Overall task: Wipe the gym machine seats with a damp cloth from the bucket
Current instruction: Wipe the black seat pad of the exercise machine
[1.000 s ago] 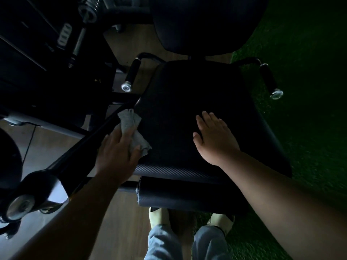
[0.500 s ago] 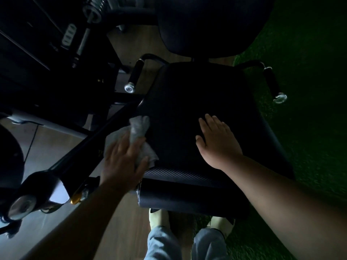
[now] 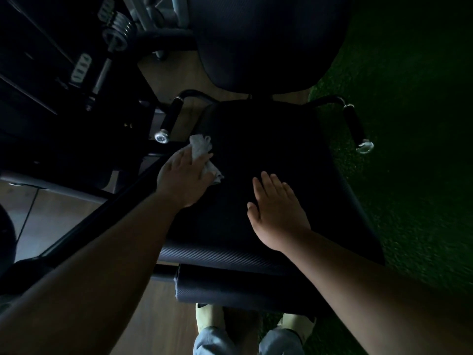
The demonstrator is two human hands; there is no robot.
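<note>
A black padded gym machine seat (image 3: 276, 139) fills the middle of the head view, with its backrest (image 3: 263, 39) above it. My left hand (image 3: 183, 176) presses a grey cloth (image 3: 202, 148) flat onto the seat's left side, fingers spread over it. My right hand (image 3: 277, 213) rests flat on the seat's right half, fingers together, holding nothing. No bucket is in view.
Two black side handles with chrome ends flank the seat, the left handle (image 3: 169, 121) and the right handle (image 3: 357, 128). A dark frame bar (image 3: 110, 208) runs diagonally at left. A roller pad (image 3: 230, 285) sits below the seat. Green turf (image 3: 409, 149) lies right, wood floor (image 3: 158, 321) left.
My left hand has slid the cloth forward from the seat's near left edge towards the left handle. My right hand has stayed flat on the seat.
</note>
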